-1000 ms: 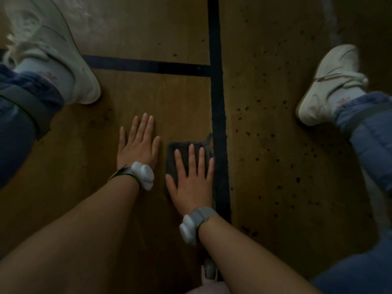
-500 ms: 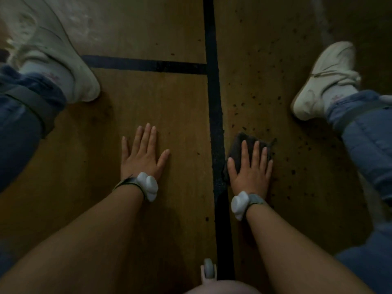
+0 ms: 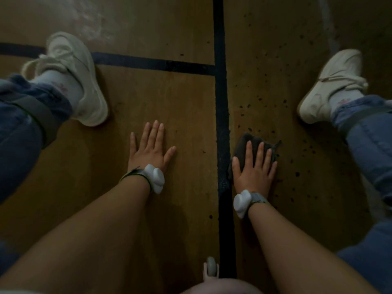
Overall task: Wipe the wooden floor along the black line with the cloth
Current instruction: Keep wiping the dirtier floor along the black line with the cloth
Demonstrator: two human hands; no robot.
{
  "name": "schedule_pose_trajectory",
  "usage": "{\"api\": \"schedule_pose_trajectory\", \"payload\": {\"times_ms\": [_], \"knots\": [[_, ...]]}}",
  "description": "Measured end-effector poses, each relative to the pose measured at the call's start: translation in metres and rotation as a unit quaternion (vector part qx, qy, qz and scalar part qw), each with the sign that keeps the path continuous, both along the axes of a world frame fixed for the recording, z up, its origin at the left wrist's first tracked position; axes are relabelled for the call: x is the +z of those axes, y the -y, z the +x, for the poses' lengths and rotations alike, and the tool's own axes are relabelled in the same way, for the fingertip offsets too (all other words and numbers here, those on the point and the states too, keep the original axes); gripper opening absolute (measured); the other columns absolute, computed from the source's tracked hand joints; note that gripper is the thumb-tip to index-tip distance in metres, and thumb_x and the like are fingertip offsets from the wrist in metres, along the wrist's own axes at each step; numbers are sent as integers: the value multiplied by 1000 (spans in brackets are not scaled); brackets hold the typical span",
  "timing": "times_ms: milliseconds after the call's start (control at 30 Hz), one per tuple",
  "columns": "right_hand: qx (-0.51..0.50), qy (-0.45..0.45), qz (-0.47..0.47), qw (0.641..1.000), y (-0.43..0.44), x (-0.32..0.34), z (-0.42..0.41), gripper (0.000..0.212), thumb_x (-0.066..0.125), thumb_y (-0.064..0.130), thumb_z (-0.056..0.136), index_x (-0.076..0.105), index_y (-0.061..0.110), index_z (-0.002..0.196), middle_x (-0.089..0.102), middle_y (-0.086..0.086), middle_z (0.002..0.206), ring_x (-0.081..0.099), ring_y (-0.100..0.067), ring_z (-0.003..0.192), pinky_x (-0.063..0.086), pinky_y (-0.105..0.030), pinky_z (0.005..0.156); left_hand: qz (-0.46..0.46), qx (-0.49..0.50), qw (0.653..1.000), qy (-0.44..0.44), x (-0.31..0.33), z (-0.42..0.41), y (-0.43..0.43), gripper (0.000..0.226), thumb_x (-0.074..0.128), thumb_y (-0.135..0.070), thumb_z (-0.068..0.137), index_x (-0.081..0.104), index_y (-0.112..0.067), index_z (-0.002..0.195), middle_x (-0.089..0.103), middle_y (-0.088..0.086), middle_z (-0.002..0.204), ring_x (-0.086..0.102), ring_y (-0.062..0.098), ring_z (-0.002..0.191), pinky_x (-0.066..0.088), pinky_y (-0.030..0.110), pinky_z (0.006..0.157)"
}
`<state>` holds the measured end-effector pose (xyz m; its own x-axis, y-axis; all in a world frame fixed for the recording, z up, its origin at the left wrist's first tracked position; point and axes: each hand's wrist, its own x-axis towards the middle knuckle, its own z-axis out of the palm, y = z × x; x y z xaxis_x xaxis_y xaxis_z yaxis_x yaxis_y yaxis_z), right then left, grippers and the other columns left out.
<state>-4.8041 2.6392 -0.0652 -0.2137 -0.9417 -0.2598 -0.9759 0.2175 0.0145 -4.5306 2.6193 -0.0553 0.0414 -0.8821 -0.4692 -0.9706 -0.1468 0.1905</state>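
Observation:
A black line (image 3: 221,102) runs from near to far down the middle of the wooden floor (image 3: 186,115). A dark grey cloth (image 3: 240,146) lies just right of the line. My right hand (image 3: 255,168) presses flat on the cloth with straight fingers, covering most of it. My left hand (image 3: 149,148) rests flat on the bare wood left of the line, fingers spread. The floor to the right of the line is dotted with dark specks (image 3: 267,98).
A second black line (image 3: 152,62) branches off to the left. My left shoe (image 3: 78,77) and right shoe (image 3: 331,85), both white, stand on the floor either side, with jeans legs at the frame edges. White trackers sit on both wrists.
My right hand slid the cloth from the left side of the black line across to its right side. Since half a second ago it has barely moved. My left hand stayed planted.

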Motion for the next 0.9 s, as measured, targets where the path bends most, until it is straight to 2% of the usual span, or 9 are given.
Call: {"api": "schedule_pose_trajectory", "payload": {"times_ms": [200, 267, 367, 467, 533, 667, 767, 900], "knots": [[-10, 10, -14, 1000, -22, -1, 42, 65, 9, 59, 99, -14, 28, 151, -5, -12, 164, -7, -33, 151, 1, -57, 120, -6, 6, 1000, 7, -1, -3, -2, 72, 9, -64, 97, -20, -27, 152, -27, -9, 158, -27, 12, 144, -18, 48, 116], [31, 24, -8, 999, -41, 1, 72, 69, 5, 61, 95, -13, 26, 152, -7, -14, 163, -8, -35, 150, -2, -59, 119, -7, 10, 1000, 7, -1, -3, -2, 68, 11, -60, 99, -17, -27, 153, -25, -10, 159, -25, 11, 144, -19, 47, 116], [124, 48, 24, 991, -74, 0, 115, 71, -3, 61, 92, -22, 26, 150, -20, -15, 160, -20, -37, 147, -8, -60, 117, -8, 18, 1000, -11, -2, 1, 3, 62, 12, -52, 102, -13, -27, 154, -21, -11, 160, -23, 10, 145, -17, 47, 117], [167, 72, 22, 983, -91, -3, 129, 71, 3, 63, 92, -19, 28, 150, -18, -12, 161, -19, -35, 148, -13, -58, 116, -10, 18, 999, -35, -1, 4, 4, 61, 14, -50, 103, -10, -27, 155, -19, -11, 161, -22, 9, 146, -17, 45, 116], [189, 71, 27, 979, -90, -3, 123, 71, 5, 64, 93, -21, 30, 150, -24, -9, 160, -24, -31, 147, -18, -54, 115, -26, 16, 999, -43, 0, 5, 0, 62, 16, -51, 103, -8, -27, 155, -17, -11, 161, -21, 9, 146, -16, 44, 117], [236, 71, 58, 967, -78, 2, 98, 71, 15, 66, 96, -23, 37, 149, -31, -2, 159, -30, -25, 145, -18, -50, 116, -63, 13, 998, -15, 3, 6, -25, 66, 20, -56, 100, -7, -29, 155, -16, -12, 161, -22, 9, 146, -15, 42, 118], [197, 59, 68, 976, -66, 2, 69, 69, 11, 67, 95, -26, 39, 146, -31, 0, 159, -28, -23, 146, -13, -50, 119, -54, 6, 998, -15, 6, 5, -46, 70, 19, -61, 98, -12, -31, 153, -20, -13, 160, -24, 9, 145, -16, 43, 117], [61, 37, 19, 997, -62, 3, 14, 67, 4, 66, 91, -20, 39, 148, -16, -2, 163, -15, -23, 150, -4, -50, 121, -32, -8, 999, -11, 3, -7, -74, 74, 13, -67, 94, -22, -33, 150, -28, -13, 156, -29, 10, 142, -16, 47, 118]]}}
